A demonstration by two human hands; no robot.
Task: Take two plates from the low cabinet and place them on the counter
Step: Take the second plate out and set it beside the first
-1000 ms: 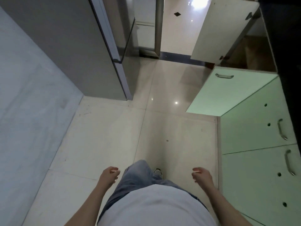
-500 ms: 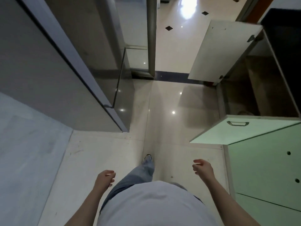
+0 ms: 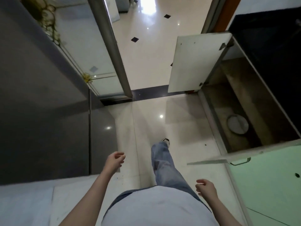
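Item: plate retrieval, status at this moment.

Progress: nothing lifted, by my reckoning. The low cabinet (image 3: 241, 111) stands open on my right, both of its doors swung out: the far door (image 3: 198, 62) shows its pale inner face, the near green door (image 3: 216, 160) is seen almost edge-on. Both plates remain to be taken and set down.

Task's thing: a round pale plate (image 3: 237, 124) lies on the cabinet floor, near the middle of the compartment, well apart from both my hands. I see one disc; whether a second plate sits under it I cannot tell.

Destination: the dark counter (image 3: 268, 46) runs above the cabinet along the right edge of view. The part I can see carries no plate.

Left hand (image 3: 114, 161): out in front of my body at mid-height, over the floor (image 3: 146, 111), beside the grey appliance (image 3: 48, 111). My fingers (image 3: 119, 156) are loosely curled, slightly apart, holding nothing.

Right hand (image 3: 206, 187): low at my right side, just short of the near green door. Fingers relaxed and half-curled, empty.

Stance: one leg (image 3: 164, 160) stepped forward toward the cabinet opening.

Left to do: close the gap, bend down, reach in, lift two plates, place them on the counter.
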